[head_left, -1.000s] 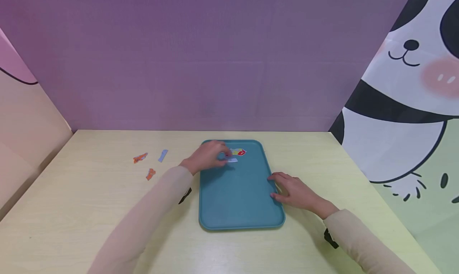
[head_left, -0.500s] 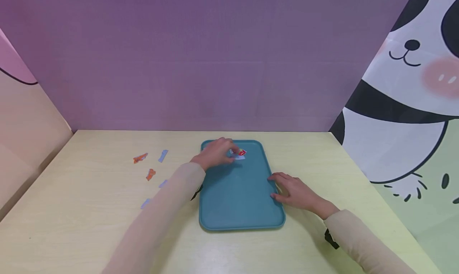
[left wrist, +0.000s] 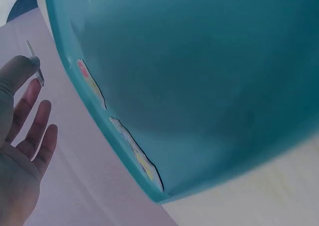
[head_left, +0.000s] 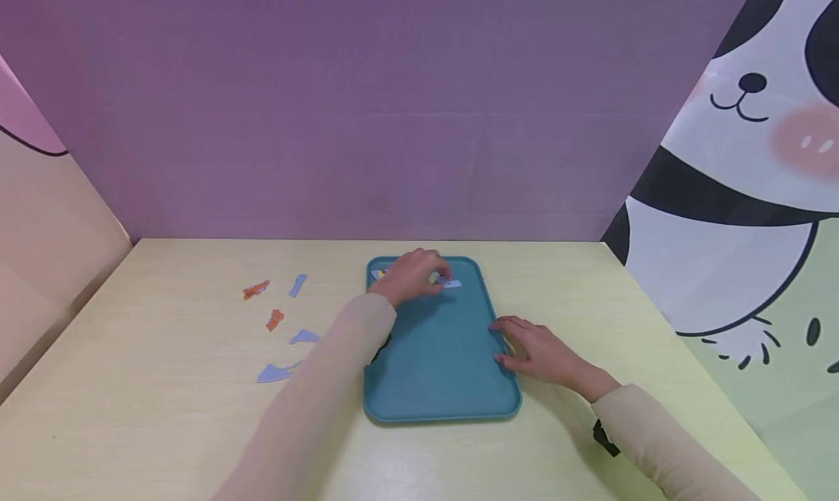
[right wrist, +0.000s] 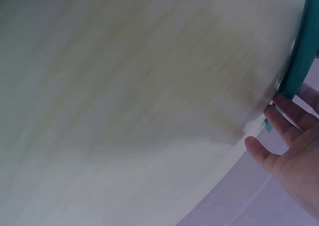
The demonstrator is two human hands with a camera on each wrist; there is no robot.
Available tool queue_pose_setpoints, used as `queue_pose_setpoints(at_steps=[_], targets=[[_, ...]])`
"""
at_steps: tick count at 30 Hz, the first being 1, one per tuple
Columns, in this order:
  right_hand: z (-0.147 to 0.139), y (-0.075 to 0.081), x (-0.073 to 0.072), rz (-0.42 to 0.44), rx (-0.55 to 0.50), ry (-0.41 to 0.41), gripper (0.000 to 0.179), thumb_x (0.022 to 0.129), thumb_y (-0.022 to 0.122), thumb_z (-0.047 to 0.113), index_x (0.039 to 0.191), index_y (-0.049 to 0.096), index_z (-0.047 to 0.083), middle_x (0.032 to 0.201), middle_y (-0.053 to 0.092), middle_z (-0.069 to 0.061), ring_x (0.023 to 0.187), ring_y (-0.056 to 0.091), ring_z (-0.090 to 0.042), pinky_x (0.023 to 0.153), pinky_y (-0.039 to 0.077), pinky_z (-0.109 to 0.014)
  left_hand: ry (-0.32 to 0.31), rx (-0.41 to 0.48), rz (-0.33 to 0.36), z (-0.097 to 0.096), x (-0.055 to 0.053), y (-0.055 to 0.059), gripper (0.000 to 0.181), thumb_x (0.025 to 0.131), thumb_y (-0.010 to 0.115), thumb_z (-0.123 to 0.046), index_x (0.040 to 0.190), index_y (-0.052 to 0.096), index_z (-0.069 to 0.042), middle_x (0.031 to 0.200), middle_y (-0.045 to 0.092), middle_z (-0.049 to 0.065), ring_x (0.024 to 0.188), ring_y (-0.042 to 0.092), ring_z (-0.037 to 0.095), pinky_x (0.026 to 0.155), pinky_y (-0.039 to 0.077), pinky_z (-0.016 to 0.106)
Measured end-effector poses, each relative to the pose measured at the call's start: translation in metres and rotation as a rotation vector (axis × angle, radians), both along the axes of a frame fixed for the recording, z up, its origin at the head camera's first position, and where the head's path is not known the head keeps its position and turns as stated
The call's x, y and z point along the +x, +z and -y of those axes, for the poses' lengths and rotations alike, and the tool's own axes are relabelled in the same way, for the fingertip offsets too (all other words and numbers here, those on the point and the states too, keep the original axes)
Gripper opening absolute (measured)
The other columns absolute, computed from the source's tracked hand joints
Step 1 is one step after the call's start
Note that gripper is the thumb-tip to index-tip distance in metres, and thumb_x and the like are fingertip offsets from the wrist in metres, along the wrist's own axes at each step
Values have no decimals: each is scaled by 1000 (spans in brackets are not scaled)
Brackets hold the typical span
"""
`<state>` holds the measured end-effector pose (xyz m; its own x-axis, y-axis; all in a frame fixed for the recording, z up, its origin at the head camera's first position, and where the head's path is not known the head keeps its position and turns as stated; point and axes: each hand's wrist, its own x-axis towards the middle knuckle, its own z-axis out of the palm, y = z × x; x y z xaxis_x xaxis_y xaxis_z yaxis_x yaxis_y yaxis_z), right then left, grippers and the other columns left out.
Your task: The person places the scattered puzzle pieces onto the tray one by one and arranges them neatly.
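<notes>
Above the far end of the blue-green tray (head_left: 446, 370), my left hand (head_left: 409, 277) pinches a thin, pale, irregular puzzle piece (head_left: 452, 284) between thumb and index finger. Edge-on, the same piece (left wrist: 36, 66) shows in the left wrist view, the other fingers spread away from it. Two printed pieces lie flat along the tray's far rim: one with pink and yellow (left wrist: 91, 84), another with yellow (left wrist: 139, 154). My right hand (head_left: 540, 352) rests its fingertips against the tray's right rim. From the right wrist, those fingers (right wrist: 291, 114) look relaxed and fairly straight.
Left of the tray, several loose pieces lie on the light wooden table (head_left: 157, 413): two orange ones (head_left: 256, 290), a narrow blue one (head_left: 298, 285) and two larger blue ones (head_left: 275, 373). A purple wall panel (head_left: 328, 122) stands behind the table.
My left hand has moved right along the tray's far end, carrying the pale piece. Its sleeve now uncovers blue pieces on the table. My right hand stays at the rim.
</notes>
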<state>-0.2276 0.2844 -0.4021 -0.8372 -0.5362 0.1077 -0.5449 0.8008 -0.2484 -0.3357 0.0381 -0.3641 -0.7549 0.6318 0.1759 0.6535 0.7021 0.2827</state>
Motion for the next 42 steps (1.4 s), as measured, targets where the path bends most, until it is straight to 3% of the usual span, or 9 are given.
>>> queue_pose_setpoints(at_steps=[10, 23, 42], targets=[[-1, -1, -1, -6, -3, -1, 47, 82, 64, 27, 121, 52, 3, 124, 54, -16, 113, 53, -31, 91, 45, -47, 44, -10, -46, -10, -6, -7, 21, 85, 63, -22, 106, 67, -19, 104, 62, -2, 93, 55, 13, 87, 46, 28], [-1, -2, 0, -4, 4, -8, 47, 83, 64, 28, 121, 52, 3, 125, 53, -16, 114, 52, -31, 91, 45, -48, 84, 29, -39, -15, -8, -13, 21, 85, 63, -18, 105, 67, -18, 103, 63, -1, 92, 56, 13, 85, 47, 27], [-1, -3, 0, -4, -4, -12, 47, 83, 64, 28, 121, 52, 4, 124, 53, -15, 113, 53, -31, 89, 45, -51, 69, 34, -63, -32, -17, -24, 20, 84, 65, -20, 103, 69, -18, 100, 65, -2, 85, 59, 11, 78, 49, 25]])
